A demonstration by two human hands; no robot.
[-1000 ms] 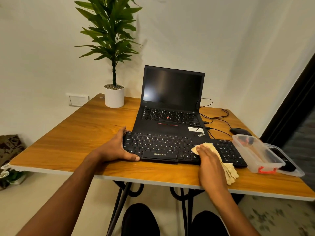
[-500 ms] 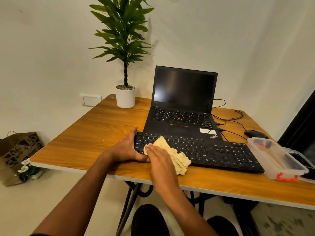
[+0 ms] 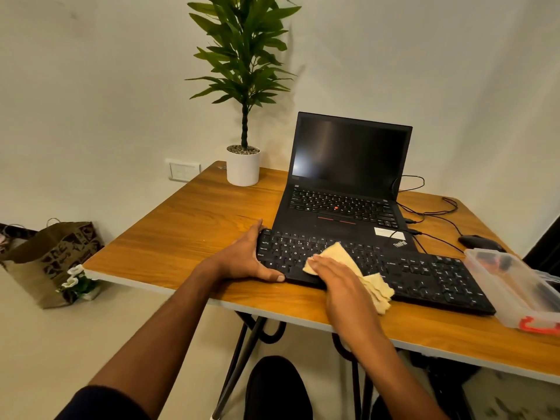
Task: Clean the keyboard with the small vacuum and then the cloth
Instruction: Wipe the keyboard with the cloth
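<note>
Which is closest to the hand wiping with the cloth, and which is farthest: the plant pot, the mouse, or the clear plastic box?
Measured from the right hand, which presses the cloth on the keyboard:
1. Clear plastic box, to its right at the table's near right edge.
2. Mouse, farther right and back, behind the box.
3. Plant pot, at the far left corner.

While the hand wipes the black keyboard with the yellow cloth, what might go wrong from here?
1. The black keyboard overlaps the open black laptop; wiping may push it against the laptop.
2. The right hand presses the yellow cloth flat; its loose end, hanging past the front edge, may snag keycaps.
3. A wide stroke rightward might knock the clear plastic box at the keyboard's end.
</note>
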